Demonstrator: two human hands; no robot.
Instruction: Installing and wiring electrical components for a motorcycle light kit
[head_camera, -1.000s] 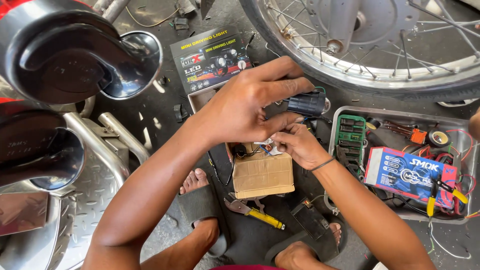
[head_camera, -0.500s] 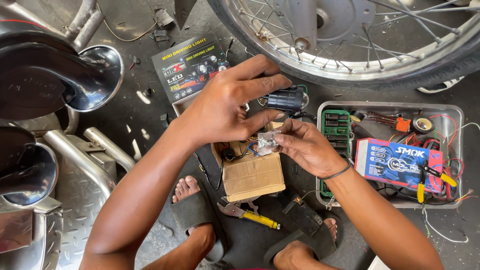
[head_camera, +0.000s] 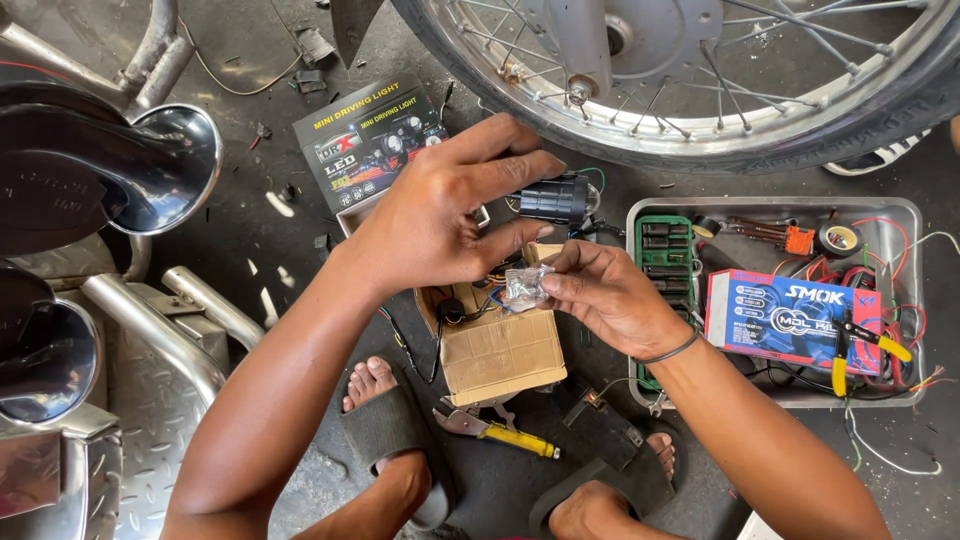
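Note:
My right hand (head_camera: 615, 298) pinches a small clear plastic bag of metal hardware (head_camera: 524, 287) just above an open brown cardboard box (head_camera: 497, 347). My left hand (head_camera: 440, 225) hovers over the bag with fingers spread, thumb close to the bag. A black cylindrical lamp (head_camera: 553, 199) with wires lies on the ground right behind my left fingers. Black parts and wires sit inside the box.
A black printed product box (head_camera: 365, 140) lies at the back left. A spoked wheel (head_camera: 700, 80) spans the top. A metal tray (head_camera: 770, 300) on the right holds a socket set, wires, tape, pliers and a blue box. Yellow-handled pliers (head_camera: 497, 430) lie by my sandalled feet. Chrome horns at left.
The view has tilted, so everything sits lower in frame. My hands stay together at the bag over the box; my left fingers have spread a little wider.

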